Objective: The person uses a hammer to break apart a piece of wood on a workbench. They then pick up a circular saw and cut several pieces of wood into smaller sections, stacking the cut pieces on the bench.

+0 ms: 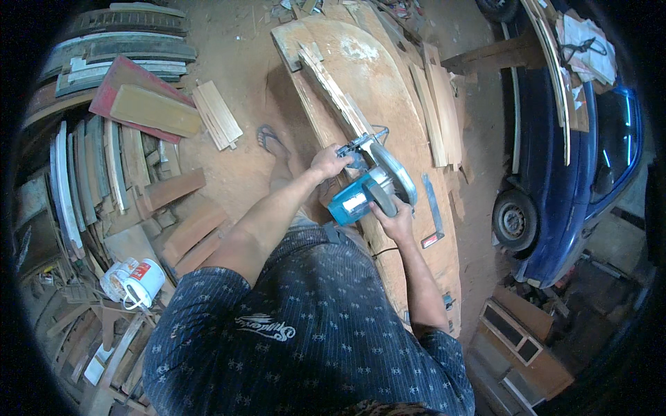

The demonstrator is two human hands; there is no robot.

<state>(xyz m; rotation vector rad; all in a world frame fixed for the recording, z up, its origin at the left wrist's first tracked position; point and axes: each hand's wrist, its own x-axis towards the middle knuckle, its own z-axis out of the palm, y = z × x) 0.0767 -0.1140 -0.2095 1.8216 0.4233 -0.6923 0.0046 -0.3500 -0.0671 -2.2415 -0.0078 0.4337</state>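
A teal circular saw (350,201) rests on a long, narrow wooden board (338,97) in the middle of the view. My right hand (395,219) is wrapped around the saw's dark rear handle. At the front left of the saw, my left hand (331,163) has its fingers curled on the edge of the metal base; the fingertips are partly hidden. The board lies lengthwise along the left side of a dusty wooden worktable (374,76). The blade's contact with the wood is hidden under the saw's guard.
Right of the saw, a try square (431,208) lies on the table. Loose planks (437,114) line its right edge. A blue car (576,187) stands farther right. Stacked timber (118,55) and a white bucket (144,281) are at the left. A sandalled foot (272,141) is beside the table.
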